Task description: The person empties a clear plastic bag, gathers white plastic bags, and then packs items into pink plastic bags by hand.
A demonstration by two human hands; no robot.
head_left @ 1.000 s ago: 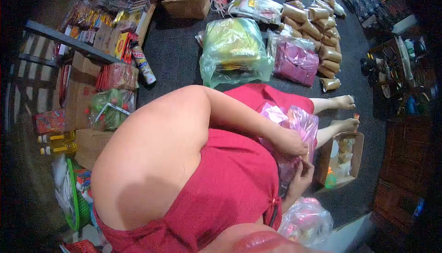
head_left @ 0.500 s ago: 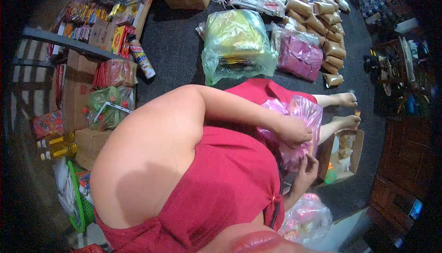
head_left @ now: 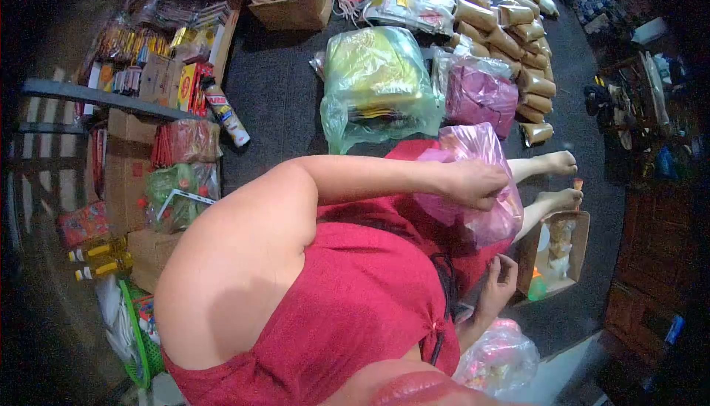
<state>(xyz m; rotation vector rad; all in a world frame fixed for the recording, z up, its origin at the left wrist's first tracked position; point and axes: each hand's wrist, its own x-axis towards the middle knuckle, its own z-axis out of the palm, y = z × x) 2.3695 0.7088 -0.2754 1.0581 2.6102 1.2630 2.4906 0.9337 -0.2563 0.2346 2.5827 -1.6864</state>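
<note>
My left hand (head_left: pixel 477 184) is closed on a pink plastic bag (head_left: pixel 494 221), its fingers gathered round the upper part. The bag hangs over my lap, and its contents are only a blur of colour through the film. My right hand (head_left: pixel 501 282) is below the bag and apart from it, with fingers bent and a gap between thumb and forefinger. Nothing shows in it. To its right, a cardboard box (head_left: pixel 582 258) holds small pale bags and a green-and-orange item (head_left: pixel 536 288).
A green bag of packets (head_left: pixel 377 73), a purple package (head_left: pixel 481 99) and several brown filled bags (head_left: pixel 536 80) lie on the dark mat (head_left: pixel 277 73). A spray can (head_left: pixel 231 121) and boxed goods are at left. A clear bag (head_left: pixel 499 361) lies near my right arm.
My left hand has lifted the pink bag slightly up and to the right. My right hand has come off the bag and is lower now.
</note>
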